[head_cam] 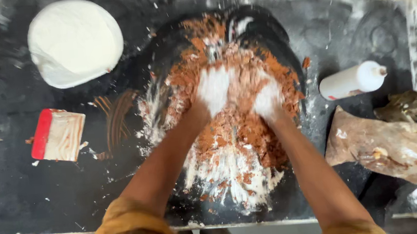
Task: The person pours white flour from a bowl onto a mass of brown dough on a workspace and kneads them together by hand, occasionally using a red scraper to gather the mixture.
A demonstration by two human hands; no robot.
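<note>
Both hands, the left hand and the right hand, are pressed side by side into the reddish-brown powder heap at the middle of the dark worktop; both are coated white, and whether the fingers are spread or closed cannot be told. A white dough disc and a red-handled scraper are noted well to the left, a white squeeze bottle and a crumpled brown bag to the right.

Black slab; dough; scraper
</note>
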